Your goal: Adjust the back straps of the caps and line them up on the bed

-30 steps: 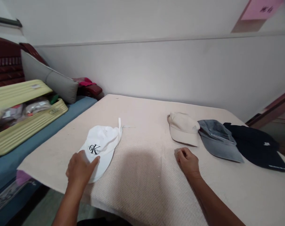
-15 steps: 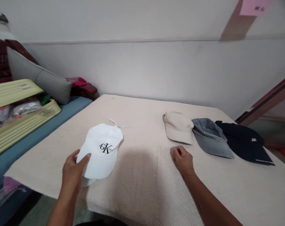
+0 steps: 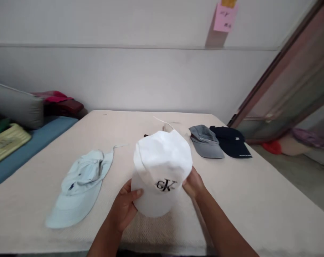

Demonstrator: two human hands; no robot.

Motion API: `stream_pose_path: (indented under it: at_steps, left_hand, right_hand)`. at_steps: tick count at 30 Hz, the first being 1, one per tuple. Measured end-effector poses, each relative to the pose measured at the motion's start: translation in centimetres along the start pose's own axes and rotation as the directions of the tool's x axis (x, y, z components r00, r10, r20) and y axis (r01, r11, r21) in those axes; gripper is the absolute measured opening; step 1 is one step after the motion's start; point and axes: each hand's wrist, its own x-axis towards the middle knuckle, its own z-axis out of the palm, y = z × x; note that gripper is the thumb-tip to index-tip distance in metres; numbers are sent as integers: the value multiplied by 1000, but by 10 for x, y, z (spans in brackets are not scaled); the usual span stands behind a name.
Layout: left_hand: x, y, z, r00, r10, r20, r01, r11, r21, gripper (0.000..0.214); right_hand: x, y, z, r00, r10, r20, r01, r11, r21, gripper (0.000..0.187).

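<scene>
A white baseball cap [image 3: 162, 153] with a dark "CK" logo is held up in front of me, above the table. My left hand [image 3: 126, 203] pinches the left side of its brim, thumb on top. At the cap's right side, my right hand [image 3: 194, 184] grips the edge, its fingertips partly hidden. A pale blue cap [image 3: 80, 189] lies on the table to the left, crown crumpled and brim toward me. Behind the white cap the beige cap is almost wholly hidden. A grey cap [image 3: 206, 141] and a navy cap [image 3: 231, 141] lie side by side farther right.
A cream cloth covers the table [image 3: 244, 200], which meets a white wall [image 3: 124, 78]. A pink note [image 3: 226, 16] hangs on the wall. On the left are a grey cushion [image 3: 20, 107] and a blue surface [image 3: 52, 132]. Red items [image 3: 271, 147] lie low at the right.
The white cap has been lifted and moved right, uncovering the pale blue cap. My right hand, a loose fist before, now holds the cap too. The view has turned right.
</scene>
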Motion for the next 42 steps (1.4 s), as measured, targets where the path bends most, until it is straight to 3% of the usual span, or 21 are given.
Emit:
stream_pose_path:
  at_steps: [2, 4, 6, 9, 11, 14, 16, 19, 22, 27, 30, 34, 37, 40, 42]
  left_hand:
    - [0, -9, 5, 987, -118, 112, 109, 991, 79, 41]
    - [-1, -17, 11, 948, -245, 206, 211, 962, 175, 45]
    - [-2, -25, 18, 893, -353, 280, 276, 920, 279, 47]
    - [-4, -37, 29, 828, -432, 358, 286, 874, 392, 51]
    - [-5, -45, 36, 847, -412, 336, 289, 887, 360, 48]
    - [0, -52, 47, 929, -334, 162, 310, 938, 153, 32]
    - [6, -53, 54, 962, -266, 67, 265, 964, 28, 24]
    - [10, -48, 64, 989, -149, 19, 150, 987, -52, 26]
    - [8, -49, 71, 985, -174, -7, 173, 985, -21, 17]
    - [-3, -63, 79, 941, -324, -96, 331, 942, 64, 7]
    - [-7, -70, 80, 922, -369, -116, 383, 914, 137, 16]
    - [-9, -73, 77, 947, -320, 24, 290, 884, 367, 23]
    - [-7, -74, 71, 911, -388, 137, 294, 847, 443, 29]
    - [-4, -76, 65, 890, -438, 126, 348, 832, 432, 31]
    - [-1, -75, 65, 908, -408, 96, 336, 846, 415, 35]
  right_hand:
    - [-31, -16, -15, 982, 121, 145, -160, 941, 299, 39]
    - [-59, -30, -32, 971, 160, 176, -223, 870, 439, 42]
    - [-80, -38, -49, 976, 154, 154, -211, 846, 490, 39]
    - [-95, -41, -66, 984, 120, 130, -169, 854, 493, 30]
    - [-97, -40, -71, 980, 121, 160, -184, 855, 484, 29]
    - [-96, -39, -74, 954, 137, 267, -253, 843, 474, 30]
    - [-96, -41, -76, 930, 134, 343, -293, 833, 469, 29]
    - [-98, -45, -86, 876, 121, 466, -349, 825, 443, 24]
    - [-102, -49, -100, 824, 94, 559, -371, 835, 407, 24]
    - [-101, -57, -121, 818, 81, 570, -332, 875, 352, 41]
    - [-95, -59, -123, 804, 152, 575, -362, 892, 272, 36]
    - [-89, -58, -115, 821, 122, 558, -316, 910, 267, 18]
    - [-85, -56, -109, 829, 77, 553, -289, 907, 307, 16]
    - [-81, -54, -104, 849, 103, 519, -320, 881, 349, 15]
    - [-78, -52, -99, 857, 145, 494, -337, 883, 325, 14]
